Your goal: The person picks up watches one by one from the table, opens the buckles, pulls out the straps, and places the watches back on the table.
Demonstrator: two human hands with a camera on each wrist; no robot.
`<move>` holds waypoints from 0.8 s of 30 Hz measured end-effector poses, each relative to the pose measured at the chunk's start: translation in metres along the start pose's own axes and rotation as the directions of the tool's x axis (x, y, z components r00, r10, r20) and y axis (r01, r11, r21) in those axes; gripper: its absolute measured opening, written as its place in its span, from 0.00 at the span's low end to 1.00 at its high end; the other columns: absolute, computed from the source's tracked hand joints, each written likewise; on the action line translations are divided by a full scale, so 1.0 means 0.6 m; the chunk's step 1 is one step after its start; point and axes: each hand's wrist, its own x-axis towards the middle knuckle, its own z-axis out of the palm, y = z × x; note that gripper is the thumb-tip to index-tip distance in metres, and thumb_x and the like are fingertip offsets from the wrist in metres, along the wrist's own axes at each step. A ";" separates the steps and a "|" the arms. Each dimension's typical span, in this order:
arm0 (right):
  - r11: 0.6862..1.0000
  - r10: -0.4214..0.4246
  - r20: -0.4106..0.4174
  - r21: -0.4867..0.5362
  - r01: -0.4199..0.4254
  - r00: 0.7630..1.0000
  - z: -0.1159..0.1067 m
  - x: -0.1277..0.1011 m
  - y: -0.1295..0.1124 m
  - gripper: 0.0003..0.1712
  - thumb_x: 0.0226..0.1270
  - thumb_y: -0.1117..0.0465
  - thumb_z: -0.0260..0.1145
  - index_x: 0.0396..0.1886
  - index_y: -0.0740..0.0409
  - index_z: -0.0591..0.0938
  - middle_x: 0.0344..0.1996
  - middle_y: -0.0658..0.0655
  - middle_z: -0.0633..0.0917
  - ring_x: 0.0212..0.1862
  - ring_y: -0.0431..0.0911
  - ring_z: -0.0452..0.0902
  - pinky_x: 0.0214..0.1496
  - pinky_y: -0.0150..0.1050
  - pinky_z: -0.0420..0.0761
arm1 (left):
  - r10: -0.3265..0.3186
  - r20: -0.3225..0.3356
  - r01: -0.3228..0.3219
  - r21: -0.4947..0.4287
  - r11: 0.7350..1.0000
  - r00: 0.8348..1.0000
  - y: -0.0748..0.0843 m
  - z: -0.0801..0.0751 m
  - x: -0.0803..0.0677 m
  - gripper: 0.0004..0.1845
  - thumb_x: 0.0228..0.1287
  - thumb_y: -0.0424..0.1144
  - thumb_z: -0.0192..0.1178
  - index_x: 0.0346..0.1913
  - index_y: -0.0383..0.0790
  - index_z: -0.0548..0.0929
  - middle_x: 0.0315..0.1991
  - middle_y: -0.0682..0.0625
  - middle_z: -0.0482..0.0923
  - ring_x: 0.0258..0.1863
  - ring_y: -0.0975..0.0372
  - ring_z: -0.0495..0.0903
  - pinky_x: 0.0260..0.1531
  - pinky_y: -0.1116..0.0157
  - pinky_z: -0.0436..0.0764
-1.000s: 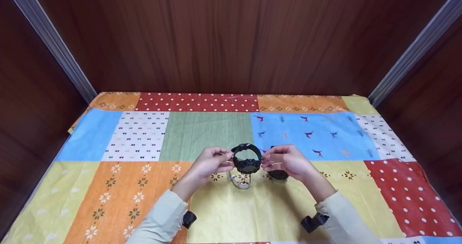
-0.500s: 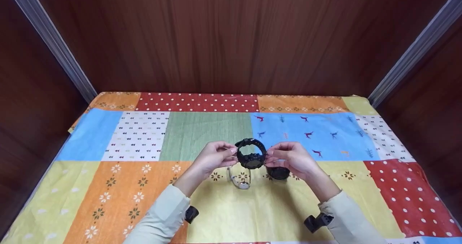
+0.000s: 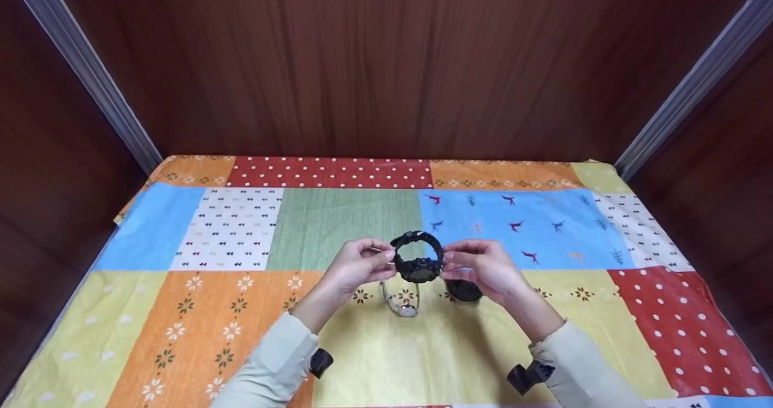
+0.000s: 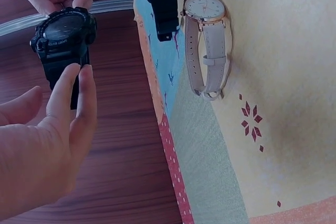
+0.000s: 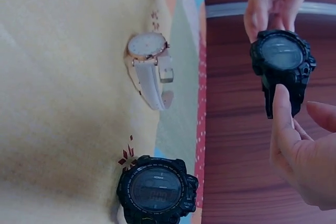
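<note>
A black sports watch [image 3: 421,269] with a round face and its strap in a loop is held up above the cloth between both hands. My left hand [image 3: 361,264] pinches its left side with the fingertips; my right hand [image 3: 483,267] pinches the right side. Below it, a white-faced wristwatch [image 4: 205,8] with a pale strap and rose-gold rim lies on the cloth. A second black sports watch [image 5: 157,188] rests on the cloth under the right hand, which partly covers it in the head view.
A patchwork tablecloth [image 3: 374,353] covers the table. Dark wood panels [image 3: 386,64] rise at the back and both sides, with metal strips [image 3: 694,76] at the corners. A black wrist camera [image 3: 321,363] sits at the left sleeve, another black camera [image 3: 530,376] at the right.
Over the last second both hands have lifted the black watch slightly and moved it a little right. Since half a second ago it has shifted only slightly left. The two watches on the cloth stay put.
</note>
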 end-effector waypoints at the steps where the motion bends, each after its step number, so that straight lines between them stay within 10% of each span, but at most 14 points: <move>1: 1.000 0.000 -0.002 -0.004 0.000 1.000 0.000 0.000 0.000 0.12 0.60 0.77 0.55 0.44 0.81 0.71 0.28 0.60 0.79 0.30 0.48 0.79 0.42 0.43 0.80 | 0.001 -0.001 -0.001 -0.001 1.000 1.000 0.000 0.000 0.000 0.10 0.60 0.23 0.54 0.45 0.22 0.72 0.33 0.42 0.73 0.28 0.59 0.80 0.38 0.63 0.80; 24: 1.000 -0.023 0.073 -0.002 0.023 0.997 -0.003 -0.001 -0.012 0.06 0.56 0.79 0.58 0.33 0.70 0.77 0.28 0.61 0.80 0.30 0.52 0.80 0.43 0.50 0.78 | 0.079 -0.033 -0.076 0.081 0.994 0.996 0.007 0.011 -0.006 0.08 0.54 0.23 0.60 0.37 0.24 0.74 0.30 0.44 0.74 0.27 0.61 0.79 0.35 0.65 0.81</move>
